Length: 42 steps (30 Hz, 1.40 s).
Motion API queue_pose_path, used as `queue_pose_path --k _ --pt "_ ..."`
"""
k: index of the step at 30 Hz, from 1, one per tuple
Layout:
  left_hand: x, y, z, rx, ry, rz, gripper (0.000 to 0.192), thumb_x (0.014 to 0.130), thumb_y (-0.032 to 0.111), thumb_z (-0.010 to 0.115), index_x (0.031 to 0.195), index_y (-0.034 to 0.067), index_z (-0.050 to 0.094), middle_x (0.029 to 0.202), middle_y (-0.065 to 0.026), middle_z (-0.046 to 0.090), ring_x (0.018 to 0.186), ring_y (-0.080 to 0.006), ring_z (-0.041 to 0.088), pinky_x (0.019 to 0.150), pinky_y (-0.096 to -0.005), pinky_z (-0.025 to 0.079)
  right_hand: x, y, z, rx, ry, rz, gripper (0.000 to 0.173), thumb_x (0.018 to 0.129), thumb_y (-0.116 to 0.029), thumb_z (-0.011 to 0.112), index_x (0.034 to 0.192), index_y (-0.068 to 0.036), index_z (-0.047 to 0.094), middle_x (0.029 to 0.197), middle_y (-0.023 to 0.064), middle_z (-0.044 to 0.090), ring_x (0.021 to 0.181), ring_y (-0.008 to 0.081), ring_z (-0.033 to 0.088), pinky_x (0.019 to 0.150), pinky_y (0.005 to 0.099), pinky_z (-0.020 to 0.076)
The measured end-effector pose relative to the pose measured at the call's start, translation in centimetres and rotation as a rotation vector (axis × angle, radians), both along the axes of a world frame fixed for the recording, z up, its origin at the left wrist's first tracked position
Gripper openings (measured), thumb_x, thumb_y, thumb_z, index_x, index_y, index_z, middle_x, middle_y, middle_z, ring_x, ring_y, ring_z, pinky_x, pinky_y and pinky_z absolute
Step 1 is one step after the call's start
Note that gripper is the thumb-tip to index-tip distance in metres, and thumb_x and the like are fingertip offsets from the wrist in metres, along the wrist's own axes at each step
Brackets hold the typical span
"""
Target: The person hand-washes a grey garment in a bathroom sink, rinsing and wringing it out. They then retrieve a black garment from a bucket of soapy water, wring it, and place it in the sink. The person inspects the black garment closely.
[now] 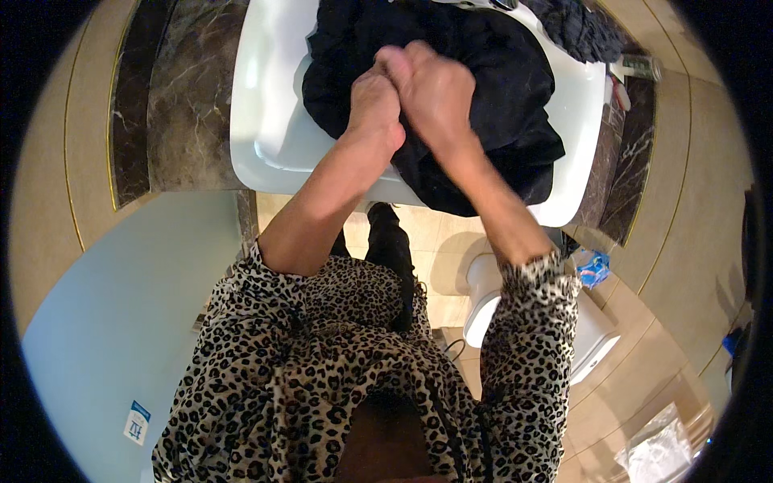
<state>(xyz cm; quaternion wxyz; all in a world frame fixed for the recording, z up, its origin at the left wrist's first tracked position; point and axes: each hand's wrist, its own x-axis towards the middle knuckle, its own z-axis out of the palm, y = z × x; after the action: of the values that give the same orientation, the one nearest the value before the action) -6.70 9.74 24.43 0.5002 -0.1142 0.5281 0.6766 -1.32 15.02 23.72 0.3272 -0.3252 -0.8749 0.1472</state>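
Observation:
A large bundle of black cloth (507, 78) fills much of a white washbasin (272, 102) and hangs over its near edge. Above the cloth, my left hand (375, 99) and my right hand (436, 87) are pressed together, the fingers curled. The right hand is slightly blurred. Whether any cloth is between the hands is hidden by the fingers and palms.
Brown marble counter (187, 108) flanks the basin. At the back right lie more dark cloth (577, 30), a clear container (640, 67) and a red-and-white object (619, 93). Below right are a white toilet (595, 338) and a blue plastic packet (593, 268). A frosted panel (139, 302) stands left.

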Motion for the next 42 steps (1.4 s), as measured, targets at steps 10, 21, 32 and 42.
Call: queue_pose_path --k 10,21,32,42 --pt "0.8 -0.5 0.4 0.033 0.027 -0.041 0.031 0.095 0.031 0.044 0.103 0.003 0.056 0.093 -0.0081 0.060 0.085 -0.0196 0.057 0.075 -0.0303 0.045 1.2 -0.4 0.7 -0.076 -0.001 -0.056 0.036 0.089 -0.035 0.056 0.067 -0.006 0.056 0.058 0.0173 0.054 0.052 0.0340 0.056 0.044 0.0378 0.0426" --pt "-0.1 -0.9 1.8 -0.109 -0.029 -0.016 0.050 0.092 0.041 0.050 0.121 0.000 0.051 0.114 -0.0131 0.056 0.103 -0.0223 0.053 0.088 -0.0327 0.043 2.5 2.3 -0.1 -0.403 -0.013 -0.006 0.042 0.087 -0.043 0.054 0.073 -0.004 0.059 0.060 0.0167 0.059 0.059 0.0366 0.059 0.054 0.0415 0.0481" --pt "-1.8 -1.7 1.1 0.322 0.030 -0.044 0.040 0.084 0.031 0.063 0.113 0.004 0.058 0.106 -0.0088 0.063 0.094 -0.0225 0.061 0.086 -0.0349 0.048 5.2 4.9 3.7 -0.980 -0.300 0.355 0.057 0.069 -0.035 0.076 0.103 0.005 0.057 0.081 0.0100 0.058 0.083 0.0168 0.057 0.082 0.0253 0.0449" --pt "-4.6 -0.7 1.3 0.113 -0.079 -0.113 0.037 0.088 0.024 0.054 0.118 0.001 0.053 0.112 -0.0120 0.060 0.102 -0.0242 0.057 0.091 -0.0367 0.045 4.6 3.1 4.6 -1.024 0.256 0.252 0.023 0.076 0.001 0.063 0.098 -0.003 0.059 0.090 0.0015 0.062 0.083 0.0098 0.057 0.079 0.0212 0.0464"
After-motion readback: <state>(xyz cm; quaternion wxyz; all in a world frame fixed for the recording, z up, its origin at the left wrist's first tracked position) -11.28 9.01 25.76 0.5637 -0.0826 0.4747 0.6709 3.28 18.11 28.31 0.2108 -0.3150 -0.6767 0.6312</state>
